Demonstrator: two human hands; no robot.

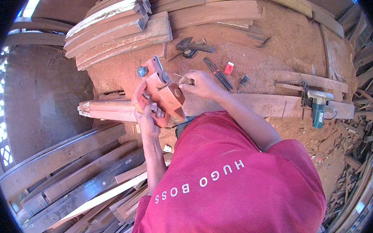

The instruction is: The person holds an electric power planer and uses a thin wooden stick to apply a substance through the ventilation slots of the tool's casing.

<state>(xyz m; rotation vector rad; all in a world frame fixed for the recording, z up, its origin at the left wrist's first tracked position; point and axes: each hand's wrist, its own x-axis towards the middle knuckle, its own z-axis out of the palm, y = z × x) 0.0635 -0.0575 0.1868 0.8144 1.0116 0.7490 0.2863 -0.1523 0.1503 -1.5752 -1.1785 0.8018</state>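
Note:
My left hand (149,118) is closed round the rear handle of an orange-red electric planer (157,89). The planer is held up and tilted in front of my body, its blue front knob pointing away from me. Beside the planer's vented housing, my right hand (198,85) is pinched on a short thin stick-like piece (179,75). Its tip points toward the planer; whether it touches is hard to tell. Just beyond my right hand lie pincers (219,74) with red-and-black handles and a small red-and-white box (229,67).
A hammer (195,46) lies on the sawdust-covered ground. Stacked boards (122,41) stand at the far left, with more timber (83,170) at the near left. To the right, a teal power tool (318,112) rests by a long plank (262,104); scrap wood (355,149) is piled beyond.

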